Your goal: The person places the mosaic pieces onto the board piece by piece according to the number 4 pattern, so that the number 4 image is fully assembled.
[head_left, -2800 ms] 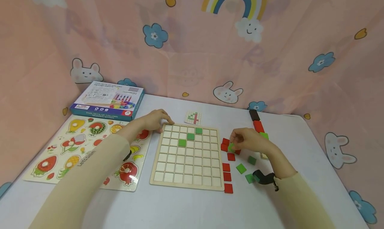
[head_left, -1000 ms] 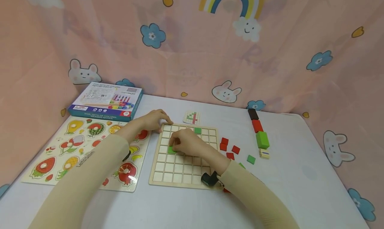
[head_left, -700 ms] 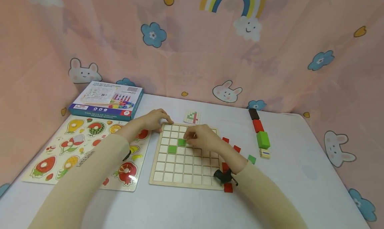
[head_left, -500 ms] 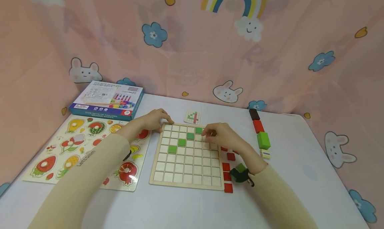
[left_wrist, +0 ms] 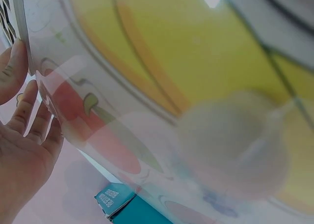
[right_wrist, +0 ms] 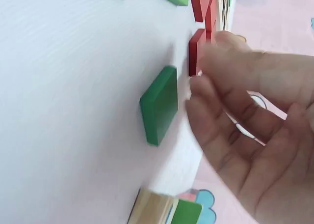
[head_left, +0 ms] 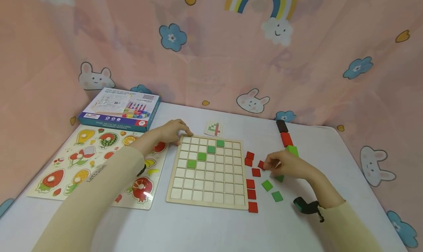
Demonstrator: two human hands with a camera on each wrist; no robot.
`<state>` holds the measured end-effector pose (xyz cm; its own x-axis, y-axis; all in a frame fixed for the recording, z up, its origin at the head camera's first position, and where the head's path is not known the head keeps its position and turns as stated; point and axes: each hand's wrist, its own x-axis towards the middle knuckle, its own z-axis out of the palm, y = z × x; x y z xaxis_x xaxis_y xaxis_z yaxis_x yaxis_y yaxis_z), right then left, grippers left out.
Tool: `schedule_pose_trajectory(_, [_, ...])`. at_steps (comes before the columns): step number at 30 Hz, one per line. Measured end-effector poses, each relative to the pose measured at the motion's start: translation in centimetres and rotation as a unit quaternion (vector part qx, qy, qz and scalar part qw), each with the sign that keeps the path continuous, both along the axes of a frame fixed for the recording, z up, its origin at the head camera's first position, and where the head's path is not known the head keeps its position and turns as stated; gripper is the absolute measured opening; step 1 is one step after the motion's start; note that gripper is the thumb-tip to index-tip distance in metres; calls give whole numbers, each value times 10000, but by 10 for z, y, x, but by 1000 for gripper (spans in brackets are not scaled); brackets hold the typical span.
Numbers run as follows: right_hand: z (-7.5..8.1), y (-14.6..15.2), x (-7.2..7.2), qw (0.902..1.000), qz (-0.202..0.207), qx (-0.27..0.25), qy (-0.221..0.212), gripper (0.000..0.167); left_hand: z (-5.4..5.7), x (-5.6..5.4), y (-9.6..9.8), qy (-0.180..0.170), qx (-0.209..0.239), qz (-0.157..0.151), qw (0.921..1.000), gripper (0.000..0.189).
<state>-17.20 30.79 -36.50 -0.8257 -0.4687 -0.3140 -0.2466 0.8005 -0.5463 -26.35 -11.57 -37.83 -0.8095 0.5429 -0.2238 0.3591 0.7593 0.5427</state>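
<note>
My left hand [head_left: 172,131] grips the far left corner of a wooden grid board [head_left: 207,204], thumb by the left side and a finger at the top edge. Several green tiles lie in a diagonal on the board, the lowest green tile [head_left: 191,164] nearest me. To the right of the board, my right hand [head_left: 285,164] hovers with bent fingers and holds nothing visible. A loose green tile [right_wrist: 161,106] lies just under it in the right wrist view, with a red tile [right_wrist: 196,52] close to its fingertips.
Several red tiles [head_left: 251,184] line the board's right side, with two green tiles [head_left: 277,196] beyond. A small pattern card [head_left: 214,129] lies behind the board. Blocks, including a red block [head_left: 286,139], stand back right. A fruit puzzle [head_left: 66,169] and a box [head_left: 119,109] are left.
My right hand has put another green tile on the board at the diagonal's lower end, passed over the tiles, and moved right to the loose tiles. My left hand has stayed at the corner.
</note>
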Motion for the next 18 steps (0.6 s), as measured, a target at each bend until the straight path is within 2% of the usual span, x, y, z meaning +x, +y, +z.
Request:
schedule_pose_trajectory(4, [1, 6, 7, 9996, -56, 252, -137, 29, -1, -1, 0, 13, -5, -38, 10000, 52])
schedule_pose_trajectory(9, [-2, 8, 11, 9993, 116, 345, -102, 38, -1, -1, 0, 8, -40, -21, 10000, 51])
schedule_pose_trajectory(14, [-5, 8, 9, 9988, 266, 404, -10, 38, 1, 1, 1, 6, -48, 0, 10000, 51])
schedule_pose_trajectory(18, [-6, 7, 7, 9988, 172, 455, -41, 33, 2, 2, 1, 37, -17, -50, 10000, 51])
